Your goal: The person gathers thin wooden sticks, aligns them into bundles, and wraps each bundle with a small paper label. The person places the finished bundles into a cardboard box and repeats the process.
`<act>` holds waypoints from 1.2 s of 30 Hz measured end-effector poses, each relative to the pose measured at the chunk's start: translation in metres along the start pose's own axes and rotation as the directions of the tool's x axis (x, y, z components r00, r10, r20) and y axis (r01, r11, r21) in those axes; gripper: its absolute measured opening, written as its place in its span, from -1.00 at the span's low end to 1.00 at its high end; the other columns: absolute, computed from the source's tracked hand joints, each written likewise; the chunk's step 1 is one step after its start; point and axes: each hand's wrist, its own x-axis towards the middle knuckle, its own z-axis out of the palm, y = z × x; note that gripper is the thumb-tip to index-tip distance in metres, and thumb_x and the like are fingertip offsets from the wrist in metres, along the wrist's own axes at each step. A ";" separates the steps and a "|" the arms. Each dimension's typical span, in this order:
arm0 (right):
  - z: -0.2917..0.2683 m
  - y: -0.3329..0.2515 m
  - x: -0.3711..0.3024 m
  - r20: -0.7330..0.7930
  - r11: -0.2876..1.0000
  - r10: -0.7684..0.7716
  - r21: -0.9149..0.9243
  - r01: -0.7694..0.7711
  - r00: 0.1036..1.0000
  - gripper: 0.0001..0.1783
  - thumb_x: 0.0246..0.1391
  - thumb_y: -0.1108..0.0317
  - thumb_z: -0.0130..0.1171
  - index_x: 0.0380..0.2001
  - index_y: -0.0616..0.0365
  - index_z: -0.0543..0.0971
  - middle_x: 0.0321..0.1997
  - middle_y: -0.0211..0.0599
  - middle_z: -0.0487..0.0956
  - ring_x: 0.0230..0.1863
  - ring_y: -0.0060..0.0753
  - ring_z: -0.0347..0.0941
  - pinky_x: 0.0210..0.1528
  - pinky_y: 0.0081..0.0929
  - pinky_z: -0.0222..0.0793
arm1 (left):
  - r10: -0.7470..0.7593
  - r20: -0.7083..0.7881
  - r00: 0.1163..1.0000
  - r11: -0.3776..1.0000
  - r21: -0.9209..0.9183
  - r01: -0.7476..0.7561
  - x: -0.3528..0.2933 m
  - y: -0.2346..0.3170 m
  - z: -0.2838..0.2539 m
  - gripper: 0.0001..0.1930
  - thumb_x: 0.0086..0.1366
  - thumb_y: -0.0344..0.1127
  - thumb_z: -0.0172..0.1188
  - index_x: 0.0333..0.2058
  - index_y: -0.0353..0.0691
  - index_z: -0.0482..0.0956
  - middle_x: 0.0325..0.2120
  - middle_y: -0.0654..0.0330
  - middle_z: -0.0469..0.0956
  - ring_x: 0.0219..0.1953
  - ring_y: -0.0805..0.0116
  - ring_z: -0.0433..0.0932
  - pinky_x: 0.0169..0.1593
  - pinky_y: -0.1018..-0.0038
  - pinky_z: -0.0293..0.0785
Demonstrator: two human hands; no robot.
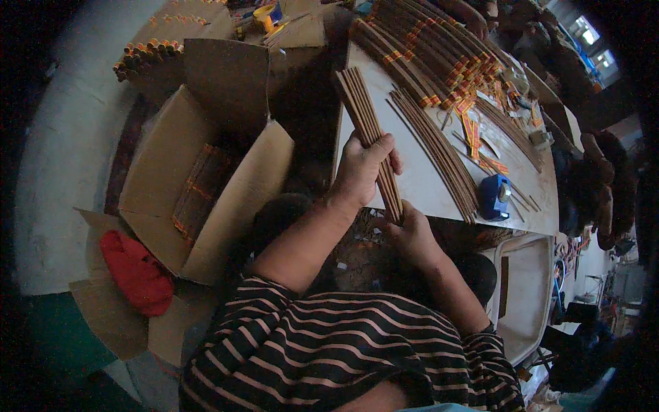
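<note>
A bundle of long brown incense sticks [360, 99] slants across the front edge of the white table. My left hand [362, 165] is wrapped round its middle, thumb across the sticks. Lower down, the fingers of my right hand [410, 233] close on the bundle's bottom end. To the right of the bundle, a row of loose incense sticks [439, 154] lies on the table. Several banded bundles [432, 48] with red and yellow labels are piled at the far side.
On the white table [412, 165] stand a blue tape dispenser [494, 197] and loose red-yellow labels [471, 134]. At left, an open cardboard box [154, 161] holds banded bundles [204, 189]; a red cloth [137, 272] lies beside it. A white tub [525, 295] sits at right.
</note>
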 end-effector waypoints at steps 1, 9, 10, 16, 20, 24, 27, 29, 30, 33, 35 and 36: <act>-0.004 0.001 -0.001 0.114 0.971 0.123 0.191 -0.143 0.986 -0.73 -0.04 0.32 0.15 -0.35 0.20 0.33 -0.62 -0.39 0.39 -0.70 -0.55 0.31 -0.63 -0.61 0.31 | -0.029 0.015 0.999 0.999 -0.019 0.030 0.001 0.001 0.000 -0.85 0.18 -0.29 0.05 -0.39 -0.24 0.34 -0.62 0.21 0.42 -0.55 0.37 0.44 -0.40 0.44 0.42; -0.018 0.008 -0.004 0.406 0.660 0.046 0.673 -0.333 0.913 -0.54 0.07 0.07 -0.02 -0.16 0.28 0.32 -0.48 -0.15 0.48 -0.58 -0.34 0.44 -0.53 -0.50 0.41 | -0.135 0.167 0.977 0.941 -0.287 0.179 0.004 0.010 -0.019 -0.56 -0.02 -0.47 -0.03 -0.07 -0.36 0.29 -0.19 -0.14 0.41 -0.09 0.03 0.41 0.05 0.14 0.30; -0.019 0.007 -0.004 0.431 0.627 0.049 0.688 -0.364 0.901 -0.56 0.10 0.09 -0.05 -0.15 0.26 0.31 -0.46 -0.14 0.48 -0.54 -0.34 0.45 -0.49 -0.48 0.42 | -0.136 0.175 0.975 0.937 -0.297 0.184 0.004 0.010 -0.020 -0.53 -0.06 -0.50 -0.04 -0.07 -0.36 0.28 -0.18 -0.15 0.40 -0.07 0.01 0.40 0.07 0.13 0.28; -0.023 0.002 -0.007 0.443 0.569 0.092 0.712 -0.412 0.892 -0.58 0.17 0.12 -0.19 -0.08 0.27 0.29 -0.38 -0.06 0.49 -0.45 -0.26 0.46 -0.38 -0.43 0.44 | -0.162 0.224 0.961 0.931 -0.288 0.224 0.006 0.009 -0.019 -0.39 -0.24 -0.49 -0.06 -0.05 -0.41 0.26 -0.07 -0.19 0.32 0.04 -0.05 0.29 0.16 0.10 0.14; -0.025 0.004 -0.008 0.454 0.565 0.059 0.719 -0.404 0.889 -0.51 0.16 0.06 -0.19 -0.08 0.31 0.30 -0.33 -0.02 0.49 -0.39 -0.23 0.48 -0.33 -0.39 0.44 | -0.166 0.245 0.955 0.906 -0.344 0.246 0.007 0.006 -0.021 -0.32 -0.32 -0.49 -0.06 -0.03 -0.44 0.24 -0.02 -0.17 0.29 0.07 -0.04 0.26 0.19 0.11 0.09; -0.022 0.006 -0.008 0.398 0.574 0.074 0.733 -0.365 0.914 -0.42 0.08 -0.01 -0.08 -0.05 0.31 0.27 -0.34 0.03 0.49 -0.39 -0.19 0.50 -0.36 -0.32 0.49 | -0.167 0.265 0.950 0.910 -0.329 0.252 0.006 0.005 -0.022 -0.27 -0.34 -0.50 -0.06 0.01 -0.50 0.20 0.00 -0.16 0.27 0.10 -0.02 0.22 0.21 0.12 0.06; -0.023 0.008 -0.008 0.403 0.587 0.042 0.731 -0.349 0.914 -0.43 0.10 -0.01 -0.14 -0.05 0.32 0.28 -0.31 0.02 0.49 -0.36 -0.19 0.49 -0.31 -0.32 0.47 | -0.185 0.261 0.948 0.891 -0.362 0.273 0.005 0.005 -0.021 -0.27 -0.34 -0.53 -0.11 0.01 -0.52 0.18 -0.02 -0.14 0.28 0.08 0.01 0.25 0.19 0.13 0.11; -0.024 0.001 -0.010 0.405 0.597 0.040 0.723 -0.347 0.913 -0.45 0.17 0.00 -0.28 -0.08 0.34 0.29 -0.30 -0.02 0.49 -0.32 -0.21 0.48 -0.23 -0.35 0.43 | -0.180 0.261 0.948 0.864 -0.419 0.279 0.005 0.007 -0.019 -0.30 -0.33 -0.60 -0.21 -0.01 -0.54 0.19 -0.07 -0.13 0.33 0.04 0.04 0.31 0.14 0.15 0.22; -0.025 0.001 -0.010 0.419 0.565 0.042 0.739 -0.367 0.907 -0.46 0.16 0.02 -0.25 -0.08 0.34 0.29 -0.30 -0.02 0.49 -0.33 -0.22 0.48 -0.24 -0.35 0.43 | -0.171 0.259 0.951 0.871 -0.410 0.269 0.005 0.007 -0.019 -0.31 -0.32 -0.60 -0.21 -0.01 -0.53 0.19 -0.07 -0.13 0.33 0.03 0.04 0.31 0.13 0.14 0.22; -0.026 0.002 -0.010 0.429 0.546 0.030 0.749 -0.374 0.903 -0.53 0.15 0.09 -0.16 -0.09 0.32 0.30 -0.30 -0.05 0.49 -0.34 -0.26 0.48 -0.25 -0.38 0.44 | -0.166 0.237 0.957 0.889 -0.385 0.250 0.005 0.006 -0.018 -0.35 -0.27 -0.60 -0.19 -0.01 -0.51 0.20 -0.08 -0.13 0.34 0.02 0.02 0.33 0.11 0.12 0.25; -0.025 0.005 -0.010 0.402 0.643 -0.009 0.704 -0.302 0.916 -0.58 0.13 0.16 -0.09 -0.10 0.30 0.30 -0.31 -0.08 0.50 -0.35 -0.31 0.48 -0.27 -0.41 0.45 | -0.182 0.200 0.963 0.897 -0.367 0.246 0.005 0.007 -0.016 -0.39 -0.21 -0.60 -0.17 -0.01 -0.48 0.22 -0.09 -0.11 0.35 -0.01 0.01 0.35 0.09 0.11 0.28; -0.026 0.005 -0.010 0.415 0.642 -0.008 0.700 -0.314 0.910 -0.60 0.13 0.19 -0.07 -0.10 0.29 0.31 -0.31 -0.10 0.50 -0.35 -0.33 0.48 -0.28 -0.43 0.45 | -0.185 0.178 0.967 0.916 -0.324 0.235 0.004 0.006 -0.014 -0.42 -0.16 -0.57 -0.12 -0.02 -0.44 0.23 -0.07 -0.11 0.34 -0.01 0.01 0.34 0.10 0.11 0.26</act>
